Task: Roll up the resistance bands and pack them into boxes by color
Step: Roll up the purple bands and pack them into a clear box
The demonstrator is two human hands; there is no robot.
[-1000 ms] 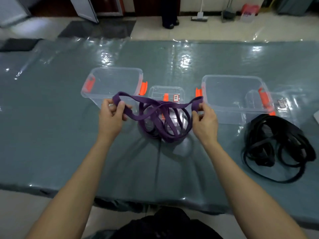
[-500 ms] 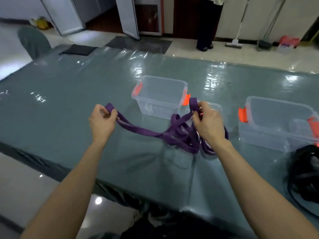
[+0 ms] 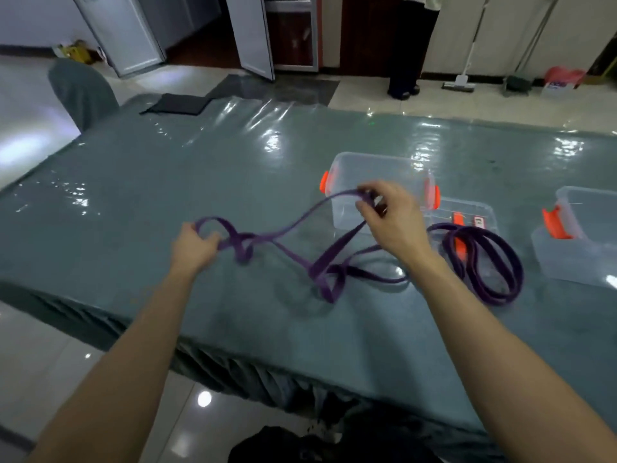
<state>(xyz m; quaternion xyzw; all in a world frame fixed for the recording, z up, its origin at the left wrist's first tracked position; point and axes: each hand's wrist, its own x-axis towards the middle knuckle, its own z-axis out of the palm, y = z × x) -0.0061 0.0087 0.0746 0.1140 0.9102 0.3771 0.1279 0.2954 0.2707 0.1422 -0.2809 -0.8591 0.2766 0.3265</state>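
A purple resistance band stretches in loose loops between my hands above the table. My left hand grips one end of it at the left. My right hand pinches another part of it, raised in front of a clear plastic box with orange latches. More purple bands lie in a heap on the table to the right of my right wrist. A second clear box with an orange latch stands at the far right.
A clear lid lies flat between the two boxes. The table has a grey-green cloth under shiny plastic; its near edge runs diagonally below my arms. A covered chair stands at the far left corner. A person stands beyond the table.
My hands have drawn one purple band out leftward from the heap, which now lies right of my right wrist. The view has turned left; the black bands are out of sight.
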